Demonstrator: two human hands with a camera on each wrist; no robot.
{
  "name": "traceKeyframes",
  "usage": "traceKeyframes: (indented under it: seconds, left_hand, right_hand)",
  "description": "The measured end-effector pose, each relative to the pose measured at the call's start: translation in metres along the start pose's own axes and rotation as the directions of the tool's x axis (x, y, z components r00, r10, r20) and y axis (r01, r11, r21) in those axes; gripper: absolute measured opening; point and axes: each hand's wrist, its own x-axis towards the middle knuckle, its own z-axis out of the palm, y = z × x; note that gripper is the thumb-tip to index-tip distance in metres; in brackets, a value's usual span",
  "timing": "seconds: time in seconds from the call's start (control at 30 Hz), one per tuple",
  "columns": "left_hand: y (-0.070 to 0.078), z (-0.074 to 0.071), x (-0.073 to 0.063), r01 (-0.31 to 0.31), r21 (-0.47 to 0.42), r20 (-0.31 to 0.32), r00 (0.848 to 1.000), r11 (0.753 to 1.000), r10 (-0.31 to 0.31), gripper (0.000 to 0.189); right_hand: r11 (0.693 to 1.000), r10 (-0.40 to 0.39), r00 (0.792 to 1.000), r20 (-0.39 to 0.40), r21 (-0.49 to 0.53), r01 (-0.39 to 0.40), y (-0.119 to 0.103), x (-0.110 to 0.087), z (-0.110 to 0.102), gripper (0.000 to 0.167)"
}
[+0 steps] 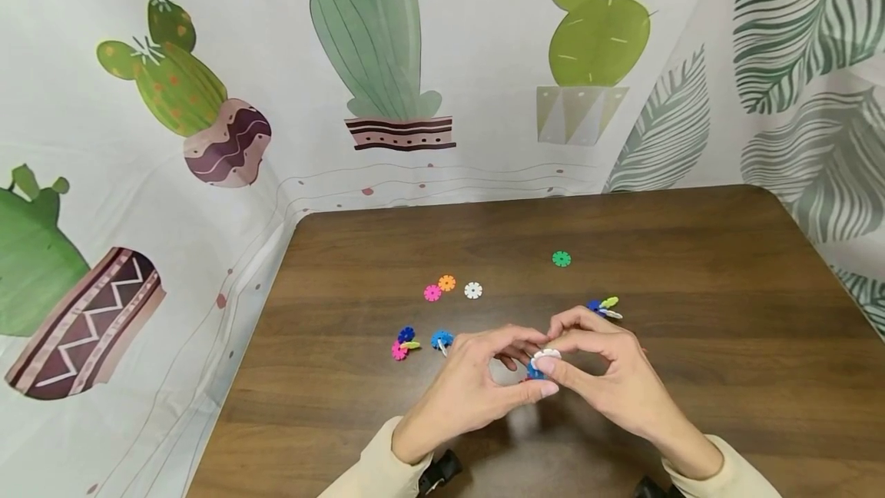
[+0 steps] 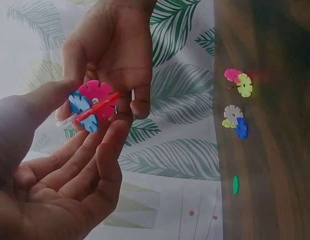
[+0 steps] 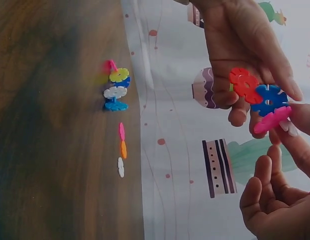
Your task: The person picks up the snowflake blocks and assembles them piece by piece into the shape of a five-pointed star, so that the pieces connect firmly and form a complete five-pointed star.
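Note:
Both hands meet over the near part of the table around a small cluster of slotted snowflake discs [image 3: 270, 102]. A blue disc [image 2: 82, 107], a pink disc [image 2: 97, 92], a red disc [image 3: 242, 82] and a white disc [image 1: 546, 357] are linked in it. My right hand [image 1: 611, 363] pinches the white side between thumb and forefinger. From the other side, my left hand [image 1: 473, 375] has its thumb near the blue disc and its fingers bent behind the cluster. Its exact contact is partly hidden.
On the brown table [image 1: 332, 252] lie loose pink [image 1: 432, 293], orange [image 1: 446, 283], white [image 1: 473, 290] and green [image 1: 561, 259] discs. Joined clusters sit left [image 1: 401, 348], a blue-and-white pair [image 1: 441, 340] beside them, and more right [image 1: 596, 306], partly behind my right hand. A cactus-print cloth [image 1: 484, 60] hangs behind.

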Motion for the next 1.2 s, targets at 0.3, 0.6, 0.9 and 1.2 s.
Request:
traceKeyframes:
  seconds: [0.3, 0.6, 0.9, 1.2]
  left_hand:
    - [-0.006, -0.001, 0.002, 0.006, -0.027, -0.003, 1.0, 1.0, -0.006, 0.033]
    - [-0.014, -0.01, 0.0, 0.054, -0.216, -0.055, 0.996, 0.975, -0.068, 0.033]
    - [-0.018, -0.018, 0.001, 0.031, -0.213, -0.118, 0.991, 0.976, -0.057, 0.027]
    - [-0.015, -0.02, 0.002, 0.098, -0.213, -0.106, 0.987, 0.972, -0.122, 0.029]
  right_hand:
    - [0.999, 0.017, 0.999, -0.037, 0.041, -0.016, 0.002, 0.007, -0.013, 0.029]
    - [0.989, 0.149, 0.975, -0.167, 0.046, -0.143, 0.006, 0.013, -0.046, 0.015]
    - [0.958, 0.269, 0.94, -0.21, -0.043, -0.284, 0.032, 0.014, -0.059, 0.01]
    - [0.915, 0.303, 0.932, -0.199, -0.212, -0.342, 0.071, 0.01, -0.059, 0.009]
